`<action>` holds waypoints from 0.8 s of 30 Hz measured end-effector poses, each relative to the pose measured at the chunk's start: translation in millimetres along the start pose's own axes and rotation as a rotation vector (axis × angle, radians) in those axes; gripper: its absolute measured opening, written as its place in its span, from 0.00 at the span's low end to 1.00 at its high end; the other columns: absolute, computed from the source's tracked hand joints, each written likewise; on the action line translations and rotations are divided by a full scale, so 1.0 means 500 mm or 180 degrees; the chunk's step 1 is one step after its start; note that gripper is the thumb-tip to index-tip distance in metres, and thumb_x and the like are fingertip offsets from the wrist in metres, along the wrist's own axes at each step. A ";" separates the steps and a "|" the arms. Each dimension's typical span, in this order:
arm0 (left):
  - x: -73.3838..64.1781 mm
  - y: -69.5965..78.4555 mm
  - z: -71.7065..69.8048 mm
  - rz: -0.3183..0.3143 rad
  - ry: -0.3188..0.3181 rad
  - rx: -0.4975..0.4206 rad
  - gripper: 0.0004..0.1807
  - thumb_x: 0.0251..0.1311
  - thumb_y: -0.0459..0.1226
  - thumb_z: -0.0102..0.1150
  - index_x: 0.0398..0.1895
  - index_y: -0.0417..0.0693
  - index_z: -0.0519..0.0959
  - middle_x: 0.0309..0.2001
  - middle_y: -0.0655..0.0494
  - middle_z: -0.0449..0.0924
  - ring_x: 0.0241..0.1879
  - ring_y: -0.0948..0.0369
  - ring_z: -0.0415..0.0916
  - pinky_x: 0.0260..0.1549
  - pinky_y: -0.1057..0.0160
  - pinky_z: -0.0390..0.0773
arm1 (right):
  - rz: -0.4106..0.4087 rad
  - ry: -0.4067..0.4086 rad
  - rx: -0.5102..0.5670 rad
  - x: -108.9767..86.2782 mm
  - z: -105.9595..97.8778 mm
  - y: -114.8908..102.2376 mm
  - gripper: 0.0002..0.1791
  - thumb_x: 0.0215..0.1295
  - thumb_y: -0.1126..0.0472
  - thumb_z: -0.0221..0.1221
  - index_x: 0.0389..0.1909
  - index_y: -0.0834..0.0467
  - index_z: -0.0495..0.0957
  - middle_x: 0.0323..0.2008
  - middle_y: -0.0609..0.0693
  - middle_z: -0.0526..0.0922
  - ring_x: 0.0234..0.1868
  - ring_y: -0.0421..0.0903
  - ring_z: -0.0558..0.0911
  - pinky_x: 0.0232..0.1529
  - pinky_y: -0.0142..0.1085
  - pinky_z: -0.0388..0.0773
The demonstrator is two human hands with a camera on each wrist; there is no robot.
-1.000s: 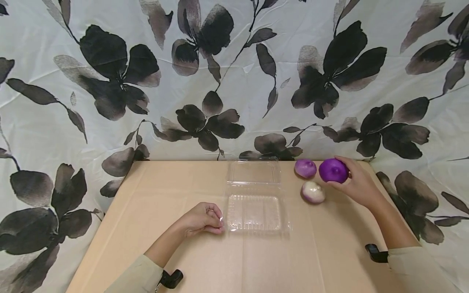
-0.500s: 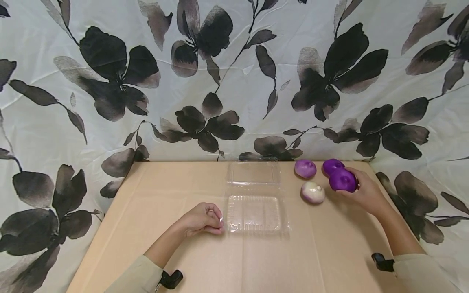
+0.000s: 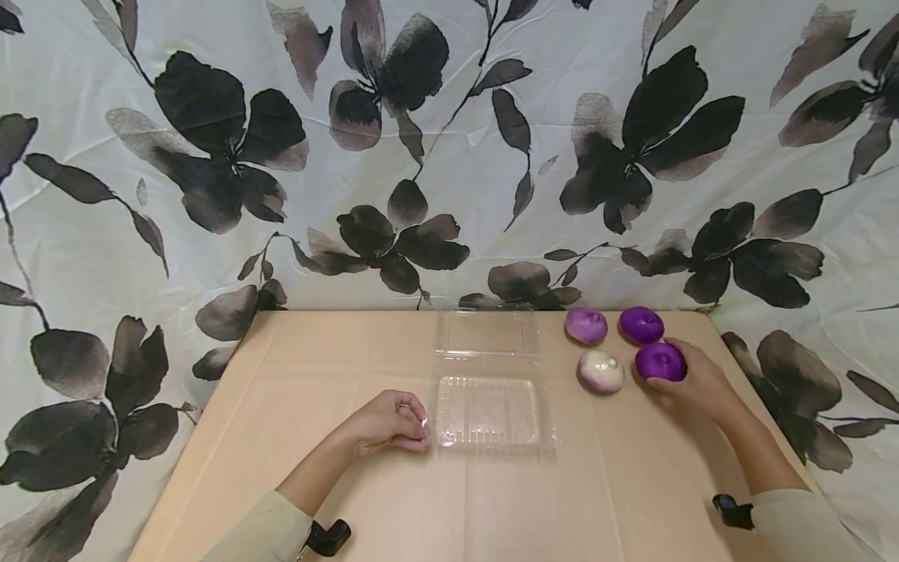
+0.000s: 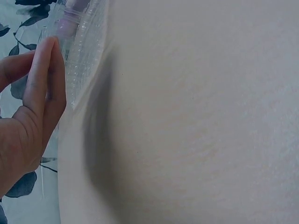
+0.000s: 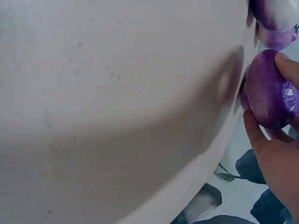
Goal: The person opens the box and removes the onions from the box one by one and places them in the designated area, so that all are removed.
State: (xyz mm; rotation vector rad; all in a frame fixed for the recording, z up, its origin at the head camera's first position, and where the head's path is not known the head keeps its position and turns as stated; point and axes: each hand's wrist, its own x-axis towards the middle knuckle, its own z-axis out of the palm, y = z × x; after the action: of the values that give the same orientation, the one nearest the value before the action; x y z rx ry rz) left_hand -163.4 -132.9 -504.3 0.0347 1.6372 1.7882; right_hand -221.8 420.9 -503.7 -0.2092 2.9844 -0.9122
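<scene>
My right hand (image 3: pixel 695 378) grips a deep purple onion (image 3: pixel 659 362) at the table's right side, with thumb and fingers around it. In the right wrist view the same onion (image 5: pixel 271 88) looks smooth and shiny. Just behind it sits another deep purple onion (image 3: pixel 641 325). A lighter purple onion (image 3: pixel 586 325) and a white-and-purple onion (image 3: pixel 600 371) lie to the left. My left hand (image 3: pixel 389 421) pinches the left edge of a clear plastic clamshell container (image 3: pixel 485 410), whose lid (image 3: pixel 486 332) lies folded back. The left wrist view shows the fingertips (image 4: pixel 51 44) at the container's rim.
A light tan table (image 3: pixel 316 367) carries everything. Behind it and at its sides hangs a white cloth (image 3: pixel 492 195) with dark flower prints. A black wrist camera (image 3: pixel 328 537) sits at the left sleeve, another black camera (image 3: pixel 733 511) at the right.
My right hand has brought its onion towards me and slightly right, down in front of the other deep purple onion, which was hidden behind it. The left hand and container have stayed put.
</scene>
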 end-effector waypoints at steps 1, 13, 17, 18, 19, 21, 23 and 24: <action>0.000 0.000 0.000 0.0005 -0.0001 0.0009 0.11 0.59 0.18 0.60 0.43 0.27 0.70 0.29 0.48 0.83 0.34 0.52 0.89 0.40 0.58 0.93 | 0.0033 -0.0023 0.0004 -0.001 0.001 0.001 0.51 0.61 0.55 0.73 0.72 0.78 0.55 0.65 0.82 0.64 0.63 0.79 0.67 0.61 0.76 0.69; -0.005 0.004 0.001 -0.0010 -0.0043 -0.0035 0.11 0.59 0.18 0.61 0.41 0.29 0.71 0.28 0.49 0.84 0.34 0.53 0.89 0.41 0.58 0.92 | 0.0266 -0.0118 -0.0155 -0.005 0.012 0.021 0.50 0.64 0.54 0.70 0.70 0.82 0.53 0.63 0.85 0.63 0.61 0.81 0.68 0.62 0.76 0.70; -0.006 0.005 0.002 -0.0006 -0.0044 -0.0061 0.11 0.59 0.18 0.60 0.41 0.29 0.71 0.28 0.49 0.84 0.34 0.54 0.89 0.40 0.59 0.92 | 0.0342 -0.0121 -0.0191 -0.009 0.013 0.027 0.50 0.66 0.51 0.68 0.69 0.83 0.53 0.62 0.86 0.63 0.60 0.81 0.69 0.61 0.75 0.71; -0.006 0.005 0.002 -0.0005 -0.0041 -0.0056 0.11 0.59 0.18 0.60 0.41 0.29 0.71 0.28 0.49 0.84 0.34 0.54 0.89 0.40 0.59 0.92 | 0.0365 -0.0129 -0.0195 -0.010 0.013 0.029 0.50 0.67 0.51 0.67 0.69 0.83 0.53 0.62 0.86 0.63 0.60 0.81 0.69 0.61 0.75 0.71; -0.006 0.005 0.002 -0.0003 -0.0036 -0.0051 0.11 0.59 0.18 0.60 0.41 0.29 0.71 0.28 0.49 0.84 0.34 0.54 0.89 0.40 0.59 0.93 | 0.0383 -0.0135 -0.0190 -0.011 0.013 0.029 0.50 0.68 0.50 0.66 0.69 0.83 0.53 0.62 0.86 0.64 0.60 0.81 0.69 0.60 0.74 0.72; -0.005 0.004 0.002 0.0001 -0.0028 -0.0039 0.11 0.59 0.18 0.60 0.41 0.29 0.71 0.28 0.49 0.84 0.34 0.53 0.89 0.39 0.59 0.93 | 0.0434 -0.0162 -0.0176 -0.012 0.012 0.028 0.50 0.69 0.47 0.65 0.69 0.83 0.53 0.62 0.86 0.64 0.60 0.81 0.70 0.60 0.74 0.72; -0.004 0.003 0.001 -0.0002 -0.0029 -0.0030 0.11 0.59 0.18 0.61 0.41 0.30 0.71 0.28 0.49 0.84 0.34 0.53 0.89 0.39 0.59 0.93 | 0.0483 -0.0197 -0.0144 -0.013 0.010 0.028 0.50 0.71 0.46 0.63 0.69 0.84 0.52 0.61 0.87 0.64 0.60 0.81 0.70 0.60 0.74 0.73; -0.003 0.002 0.001 -0.0001 -0.0030 -0.0025 0.10 0.59 0.18 0.61 0.40 0.30 0.71 0.28 0.49 0.84 0.34 0.53 0.89 0.39 0.59 0.93 | 0.0503 -0.0204 -0.0125 -0.014 0.010 0.028 0.50 0.71 0.46 0.62 0.68 0.84 0.53 0.61 0.87 0.64 0.60 0.81 0.70 0.61 0.74 0.73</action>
State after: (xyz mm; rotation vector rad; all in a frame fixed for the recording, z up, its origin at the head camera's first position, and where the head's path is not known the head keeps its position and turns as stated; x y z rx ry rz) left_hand -162.4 -133.2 -502.5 0.0393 1.6235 1.7916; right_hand -216.5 430.8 -515.8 -0.0026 2.9114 -0.8154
